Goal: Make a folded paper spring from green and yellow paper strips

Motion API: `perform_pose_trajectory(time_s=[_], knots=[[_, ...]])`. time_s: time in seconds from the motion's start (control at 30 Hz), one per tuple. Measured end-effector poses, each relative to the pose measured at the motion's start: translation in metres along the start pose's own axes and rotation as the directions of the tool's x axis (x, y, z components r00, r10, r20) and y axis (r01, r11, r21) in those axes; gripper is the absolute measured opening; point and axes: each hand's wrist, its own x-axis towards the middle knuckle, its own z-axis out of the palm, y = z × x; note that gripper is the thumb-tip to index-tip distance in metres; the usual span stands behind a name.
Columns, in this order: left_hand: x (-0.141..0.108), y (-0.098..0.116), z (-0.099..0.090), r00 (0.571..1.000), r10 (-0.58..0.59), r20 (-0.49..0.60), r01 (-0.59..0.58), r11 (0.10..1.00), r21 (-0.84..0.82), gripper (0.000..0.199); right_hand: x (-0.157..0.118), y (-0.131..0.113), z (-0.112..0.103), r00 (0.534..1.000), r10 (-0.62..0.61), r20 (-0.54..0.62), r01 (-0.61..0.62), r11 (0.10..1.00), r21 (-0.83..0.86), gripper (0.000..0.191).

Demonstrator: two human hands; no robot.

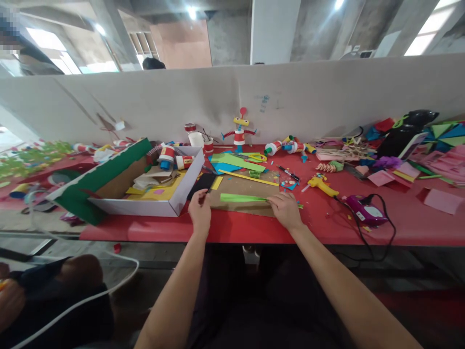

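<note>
My right hand [286, 209] pinches the right end of a bright green paper strip [241, 198], which stretches leftward above a brown cardboard sheet [232, 188]. My left hand [199, 208] is closed at the sheet's left edge, its fingertips near a flat black rectangle [202, 184]. What those fingers hold, if anything, I cannot make out. Behind the green strip lie a long yellow strip [250, 178] and a green paper coil [255, 174]. Farther back are light green paper [236, 161] and yellow-handled scissors [257, 157].
Left stands a white box [163, 206] with paper and cup figures. A paper-cup robot figure [239, 137] stands by the wall. At right lie a yellow glue gun [322, 185], a purple device [366, 211] with a black cord, and pink paper pieces [443, 200]. Another person's knee shows lower left.
</note>
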Motion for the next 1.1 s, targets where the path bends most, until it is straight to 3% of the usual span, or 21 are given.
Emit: perform_pose_trajectory(time_s=[0.03,0.1,0.17,0.2,0.23,0.27,0.4,0.53,0.63,0.77,0.83,0.9,0.97,1.03,1.07,1.1], knots=[[-0.006,0.003,0.004,0.996,-0.086,-0.026,0.082,0.988,-0.128,0.022,0.000,0.000,0.000,0.999,0.017,-0.030,-0.017,1.000,0.006,0.016],[-0.022,0.012,0.019,0.960,-0.248,0.129,0.279,0.882,-0.380,0.026,0.000,-0.002,-0.002,0.997,0.033,-0.075,-0.033,0.999,0.011,0.016],[-0.041,0.023,0.041,0.852,-0.349,0.390,0.513,0.703,-0.491,0.031,-0.001,-0.006,-0.004,0.994,0.039,-0.103,-0.038,0.999,0.003,0.018],[-0.050,0.028,0.053,0.767,-0.371,0.523,0.626,0.613,-0.483,0.029,-0.002,-0.009,-0.006,0.993,0.038,-0.108,-0.039,0.999,-0.005,0.018],[-0.057,0.032,0.064,0.696,-0.379,0.610,0.702,0.538,-0.466,0.025,-0.003,-0.013,-0.008,0.993,0.036,-0.109,-0.038,0.999,-0.013,0.019],[-0.062,0.035,0.075,0.653,-0.392,0.648,0.747,0.479,-0.462,0.023,-0.004,-0.016,-0.009,0.995,0.031,-0.100,-0.033,0.999,-0.021,0.020],[-0.063,0.037,0.098,0.652,-0.381,0.655,0.753,0.419,-0.507,0.022,-0.006,-0.024,-0.011,0.998,0.026,-0.062,-0.028,0.999,-0.039,0.020],[-0.051,0.029,0.093,0.627,-0.339,0.701,0.769,0.415,-0.487,0.017,-0.006,-0.021,-0.008,0.997,0.038,-0.060,-0.039,0.999,-0.016,0.018],[-0.039,0.025,0.080,0.649,-0.382,0.658,0.752,0.453,-0.479,0.015,-0.007,-0.018,-0.006,0.995,0.053,-0.086,-0.053,0.999,0.001,0.016],[-0.019,0.019,0.057,0.738,-0.437,0.514,0.652,0.656,-0.379,0.018,-0.008,-0.015,-0.006,0.992,0.084,-0.091,-0.083,0.996,0.008,0.015],[-0.007,0.014,0.043,0.755,-0.439,0.487,0.626,0.704,-0.337,0.019,-0.008,-0.014,-0.006,0.993,0.084,-0.084,-0.084,0.996,0.003,0.016],[0.004,0.009,0.028,0.824,-0.387,0.414,0.509,0.826,-0.243,0.016,-0.008,-0.014,-0.005,0.994,0.083,-0.078,-0.084,0.996,-0.006,0.017],[0.011,0.006,0.015,0.895,-0.360,0.262,0.406,0.902,-0.148,0.013,-0.008,-0.014,-0.005,0.994,0.089,-0.071,-0.090,0.996,-0.015,0.018],[0.010,0.005,0.006,0.955,-0.280,0.102,0.288,0.955,-0.067,0.014,-0.007,-0.014,-0.004,0.993,0.100,-0.064,-0.102,0.994,-0.028,0.018],[0.007,0.007,0.005,0.990,-0.142,0.011,0.142,0.989,0.037,0.016,-0.007,-0.014,-0.004,0.993,0.101,-0.056,-0.103,0.994,-0.038,0.018],[0.002,0.009,0.006,0.999,0.043,-0.032,-0.037,0.984,0.174,0.019,-0.007,-0.015,-0.003,0.994,0.099,-0.047,-0.101,0.994,-0.052,0.018]])
